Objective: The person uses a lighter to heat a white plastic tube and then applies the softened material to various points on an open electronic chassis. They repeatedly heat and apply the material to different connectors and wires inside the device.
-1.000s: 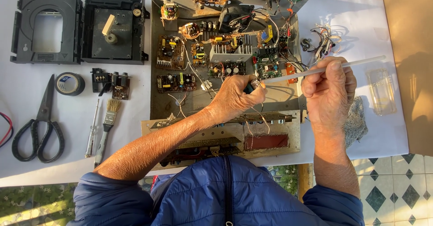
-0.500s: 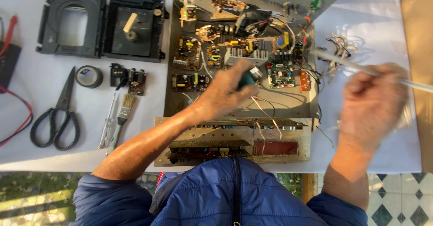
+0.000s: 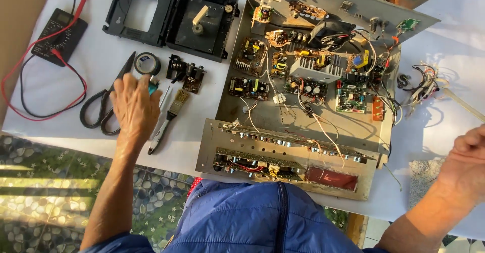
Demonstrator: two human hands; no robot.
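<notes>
My left hand [image 3: 134,106] hovers over the black-handled scissors [image 3: 97,112], its fingers closed round a teal-handled tool [image 3: 153,88]. Beside it lie a paintbrush [image 3: 177,103], a grey pen-shaped tool [image 3: 157,134] and a roll of black tape [image 3: 147,63]. At the right edge of the view my right hand [image 3: 467,162] is loosely curled with nothing visible in it. A pale thin rod [image 3: 462,104] lies on the white cloth above that hand. Between my hands sits an open metal chassis [image 3: 348,129] full of circuit boards [image 3: 247,87] and wires.
A black multimeter [image 3: 59,31] with red leads rests at the far left. Two black disc-drive parts [image 3: 141,10] [image 3: 202,20] lie at the back. A small black component [image 3: 186,73] and a loose wire bundle [image 3: 422,86] flank the chassis. Tiled floor [image 3: 50,182] shows below the table's edge.
My left hand has left the chassis and swung left to the tools, carrying the teal-handled tool. My right hand has let go of the pale rod and dropped toward the lower right.
</notes>
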